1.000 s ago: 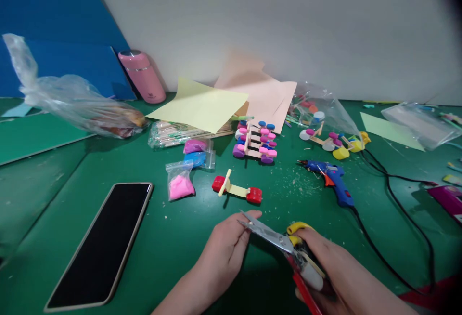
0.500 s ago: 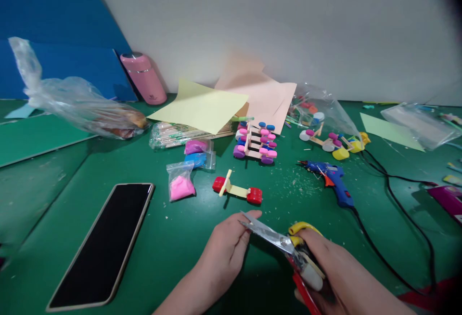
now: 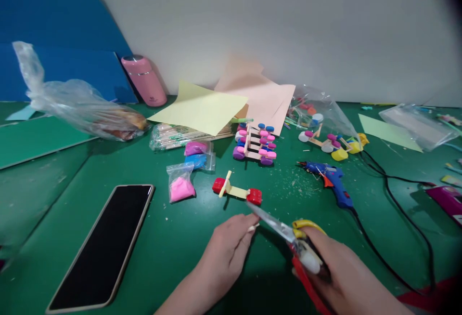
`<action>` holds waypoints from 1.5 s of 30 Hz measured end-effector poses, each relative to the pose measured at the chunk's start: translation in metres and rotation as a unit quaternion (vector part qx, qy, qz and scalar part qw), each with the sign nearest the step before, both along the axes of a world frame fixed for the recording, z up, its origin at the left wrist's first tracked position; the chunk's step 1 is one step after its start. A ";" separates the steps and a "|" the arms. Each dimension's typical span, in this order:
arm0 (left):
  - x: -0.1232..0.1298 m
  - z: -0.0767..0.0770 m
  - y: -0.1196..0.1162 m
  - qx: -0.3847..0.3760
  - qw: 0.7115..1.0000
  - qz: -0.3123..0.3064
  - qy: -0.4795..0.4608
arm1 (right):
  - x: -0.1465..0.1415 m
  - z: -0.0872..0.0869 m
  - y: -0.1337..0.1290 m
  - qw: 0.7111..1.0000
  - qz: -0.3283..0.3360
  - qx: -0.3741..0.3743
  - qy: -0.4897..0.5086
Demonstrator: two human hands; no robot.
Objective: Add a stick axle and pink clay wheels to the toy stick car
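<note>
My left hand (image 3: 229, 247) is closed in a pinch at the lower middle, with the tip of a small pale piece (image 3: 253, 227) showing at its fingertips. Just to the right, my right hand (image 3: 332, 267) is wrapped round scissors (image 3: 276, 226) with yellow and red handles. The blades look closed and point up-left, close to my left fingertips. A white round piece (image 3: 309, 261) and a pale stick show by the scissor handles in my right palm. Beyond the blade tips stands a small model (image 3: 238, 191) of pale sticks with red blocks at both ends.
A phone (image 3: 103, 247) lies at left, near small bags of pink (image 3: 181, 189), blue and purple material. Several stick models (image 3: 254, 146) stand at the centre back. A blue glue gun (image 3: 335, 182) with a black cord lies at right. Paper sheets and a pink bottle (image 3: 145, 81) are behind.
The scissor blades have closed and swung slightly, their tips now nearer the red-ended model. The pale piece now shows at my left fingertips.
</note>
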State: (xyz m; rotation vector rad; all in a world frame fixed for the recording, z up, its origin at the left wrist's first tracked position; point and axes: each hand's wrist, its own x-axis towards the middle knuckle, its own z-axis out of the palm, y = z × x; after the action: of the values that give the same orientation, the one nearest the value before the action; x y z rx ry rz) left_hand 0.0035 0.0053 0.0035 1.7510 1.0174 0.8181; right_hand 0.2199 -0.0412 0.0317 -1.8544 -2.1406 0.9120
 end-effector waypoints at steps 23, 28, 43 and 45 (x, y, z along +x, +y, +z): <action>0.006 0.003 0.005 -0.441 0.806 -0.008 -0.395 | -0.061 -0.005 0.035 0.951 -0.079 0.063 0.291; 0.005 0.005 0.006 -0.439 0.807 0.005 -0.395 | -0.072 -0.013 0.044 0.917 -0.103 0.000 0.384; 0.001 0.004 0.011 -0.328 0.900 0.154 -0.240 | -0.053 -0.013 0.056 0.926 -0.127 -0.015 0.355; -0.001 0.003 0.011 -0.292 0.919 0.173 -0.202 | -0.053 -0.015 0.057 0.935 -0.115 -0.011 0.337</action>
State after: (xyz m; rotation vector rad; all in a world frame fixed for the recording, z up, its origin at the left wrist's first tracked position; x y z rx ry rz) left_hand 0.0021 0.0165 0.0065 0.8618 1.1476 0.9247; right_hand 0.1667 0.0155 0.0171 -1.4548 -1.4714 1.2782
